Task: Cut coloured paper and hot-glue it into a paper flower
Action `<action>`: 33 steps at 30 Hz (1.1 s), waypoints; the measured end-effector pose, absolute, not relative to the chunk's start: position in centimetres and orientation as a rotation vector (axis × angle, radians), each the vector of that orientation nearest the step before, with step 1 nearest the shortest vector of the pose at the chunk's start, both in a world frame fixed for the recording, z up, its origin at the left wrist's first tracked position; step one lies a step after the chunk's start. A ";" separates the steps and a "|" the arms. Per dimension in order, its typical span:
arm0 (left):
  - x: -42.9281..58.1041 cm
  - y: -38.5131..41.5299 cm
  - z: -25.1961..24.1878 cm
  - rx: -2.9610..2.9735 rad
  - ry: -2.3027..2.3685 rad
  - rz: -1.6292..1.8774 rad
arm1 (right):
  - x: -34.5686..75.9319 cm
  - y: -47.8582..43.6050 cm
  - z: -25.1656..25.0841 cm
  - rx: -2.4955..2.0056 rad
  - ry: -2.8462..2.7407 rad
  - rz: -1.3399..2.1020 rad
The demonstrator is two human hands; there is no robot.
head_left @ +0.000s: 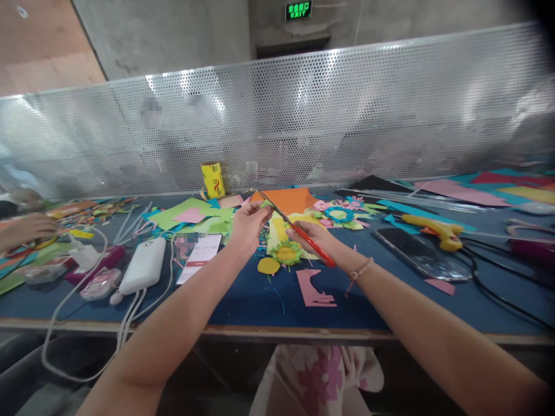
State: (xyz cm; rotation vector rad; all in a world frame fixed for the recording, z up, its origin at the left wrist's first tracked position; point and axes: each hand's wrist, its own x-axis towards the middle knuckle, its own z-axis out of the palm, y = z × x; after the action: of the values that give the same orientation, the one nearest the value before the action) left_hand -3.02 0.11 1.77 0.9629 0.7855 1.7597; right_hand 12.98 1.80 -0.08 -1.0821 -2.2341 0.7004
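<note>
My left hand (248, 226) is closed in a pinch on a small piece of green paper (267, 204) above the table. From the right, my right hand (315, 238) grips the red handles of a pair of scissors (314, 247), whose blades point up and left, close by the green piece. Whether the blades touch the paper I cannot tell. Below my hands lie a green and yellow paper flower (286, 252), a yellow paper disc (269, 266) and a pink paper offcut (314, 289). Behind them is an orange sheet (286, 200).
Left of my arms are a phone (202, 254) with a timer, a white power bank (144, 266) with cables, and another person's hand (28, 231). On the right lie a dark phone (418, 254) and a yellow glue gun (437, 229). A perforated metal screen (303, 121) stands behind.
</note>
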 end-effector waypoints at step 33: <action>-3.5 0.0 1.9 0.983 0.882 1.764 | 12.9 1.9 0.4 -1.152 -2.295 0.580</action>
State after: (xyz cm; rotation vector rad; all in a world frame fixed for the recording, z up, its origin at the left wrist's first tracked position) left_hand -3.53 0.05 1.88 0.9834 0.8820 1.7642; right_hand 12.85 1.88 0.42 -1.1517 -2.2951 0.5799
